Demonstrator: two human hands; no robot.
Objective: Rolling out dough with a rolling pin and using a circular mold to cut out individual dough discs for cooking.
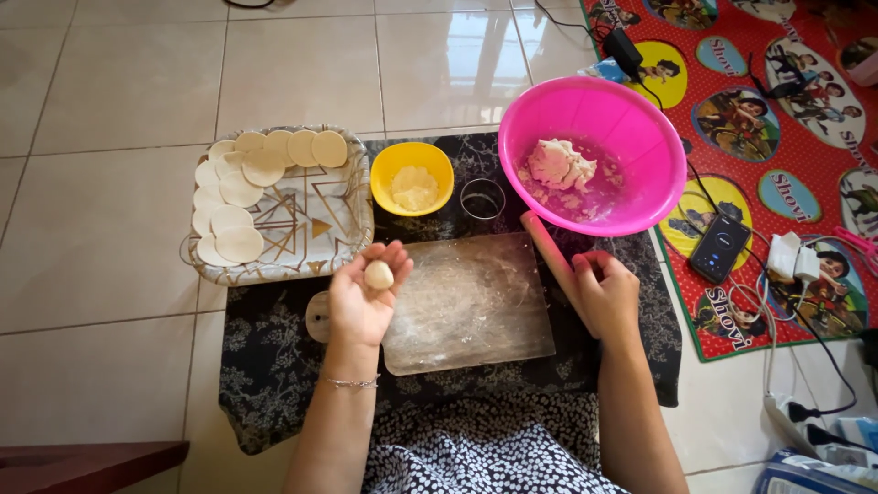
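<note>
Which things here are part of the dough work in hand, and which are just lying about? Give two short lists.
In use:
left hand cupping a dough ball
right hand holding a rolling pin
floured board
pink bowl of dough
yellow bowl
ring cutter
tray of cut rounds

Lying about:
phone
chargers and cables
red mat

Left hand (364, 297) cradles dough ball (379, 274) in open palm; right hand (599, 293) grasps rolling pin (551, 252) beside board (468, 302).
</note>
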